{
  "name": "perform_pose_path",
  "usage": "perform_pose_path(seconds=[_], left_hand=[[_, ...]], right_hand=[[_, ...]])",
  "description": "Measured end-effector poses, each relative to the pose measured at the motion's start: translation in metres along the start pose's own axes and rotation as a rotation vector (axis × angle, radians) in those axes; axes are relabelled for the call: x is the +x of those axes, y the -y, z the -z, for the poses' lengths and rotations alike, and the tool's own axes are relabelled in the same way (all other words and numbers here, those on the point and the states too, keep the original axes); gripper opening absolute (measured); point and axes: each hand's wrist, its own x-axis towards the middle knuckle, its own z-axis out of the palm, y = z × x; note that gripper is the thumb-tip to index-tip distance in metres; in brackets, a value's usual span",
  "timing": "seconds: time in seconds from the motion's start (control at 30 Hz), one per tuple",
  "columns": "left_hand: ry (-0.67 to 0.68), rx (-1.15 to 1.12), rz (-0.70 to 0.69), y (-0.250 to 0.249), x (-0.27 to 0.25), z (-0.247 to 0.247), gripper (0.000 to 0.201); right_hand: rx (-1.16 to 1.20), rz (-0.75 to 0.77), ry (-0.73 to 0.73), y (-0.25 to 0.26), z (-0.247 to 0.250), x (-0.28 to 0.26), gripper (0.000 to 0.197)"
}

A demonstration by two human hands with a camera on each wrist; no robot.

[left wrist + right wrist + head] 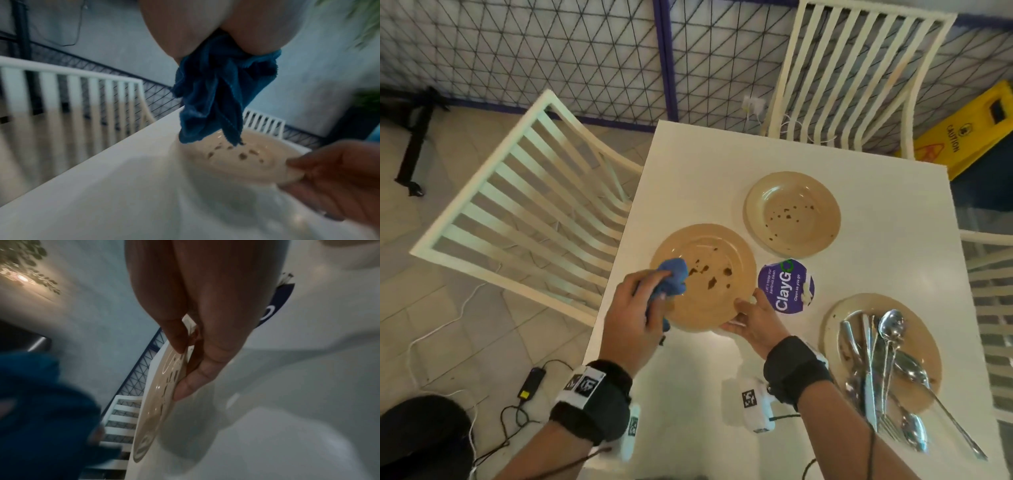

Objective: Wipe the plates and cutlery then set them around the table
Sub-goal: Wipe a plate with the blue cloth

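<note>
A tan plate (709, 294) with brown food spots is held just above the white table (688, 164) near its left edge. My right hand (751, 317) pinches its near right rim, thumb on top (174, 337), fingers under. My left hand (635, 308) grips a bunched blue cloth (671, 277) over the plate's left side; the cloth (213, 100) hangs down to the spotted plate (236, 155). A second dirty tan plate (792, 214) lies farther back. A third plate (839, 329) at the right holds several spoons, knives and forks (883, 370).
A round purple ClayGo sticker (786, 286) lies between the plates. White slatted chairs stand at the left (524, 205), at the far side (859, 72) and at the right (989, 301). A yellow caution sign (976, 126) and cables (530, 380) are on the floor.
</note>
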Motion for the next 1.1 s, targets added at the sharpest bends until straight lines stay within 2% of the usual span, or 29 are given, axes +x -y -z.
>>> perform_pose_path(seconds=[0.1, 0.2, 0.27, 0.33, 0.47, 0.6, 0.7, 0.8, 0.83, 0.9, 0.97, 1.1], left_hand=[[0.058, 0.029, -0.096, -0.048, 0.023, -0.026, 0.036], [0.31, 0.105, -0.146, -0.078, 0.015, -0.071, 0.046], [0.49, 0.189, -0.18, -0.084, -0.006, -0.099, 0.053], [0.559, 0.301, -0.214, -0.086, -0.028, -0.11, 0.056], [0.526, 0.556, -0.378, -0.065, -0.059, -0.086, 0.052], [0.479, 0.664, -0.317, -0.042, -0.041, -0.067, 0.054], [0.415, 0.629, -0.25, -0.066, -0.013, -0.073, 0.061], [0.406, 0.532, -0.278, -0.122, -0.015, -0.1, 0.068], [0.411, 0.526, -0.318, -0.143, -0.024, -0.109, 0.068], [0.36, 0.543, -0.494, -0.167, -0.049, -0.128, 0.061], [0.395, 0.573, -0.585, -0.166, -0.074, -0.137, 0.057], [0.469, 0.713, -0.573, -0.128, -0.087, -0.115, 0.065]], right_hand=[[-0.002, 0.023, 0.057, -0.004, 0.009, -0.028, 0.039], [0.018, 0.092, 0.089, -0.004, 0.018, -0.051, 0.049], [0.027, 0.152, 0.059, -0.003, 0.029, -0.062, 0.054], [0.064, 0.184, 0.023, -0.002, 0.046, -0.072, 0.05], [0.074, 0.227, 0.023, -0.002, 0.083, -0.093, 0.045], [-0.047, 0.231, 0.1, -0.003, 0.103, -0.109, 0.047], [-0.09, 0.225, 0.157, -0.003, 0.106, -0.121, 0.046], [-0.07, 0.262, 0.196, 0.005, 0.109, -0.13, 0.044], [-0.056, 0.284, 0.199, 0.011, 0.112, -0.133, 0.043], [-0.011, 0.315, 0.181, 0.022, 0.124, -0.136, 0.039], [0.038, 0.32, 0.154, 0.031, 0.142, -0.14, 0.033], [0.024, 0.335, 0.155, 0.03, 0.174, -0.151, 0.034]])
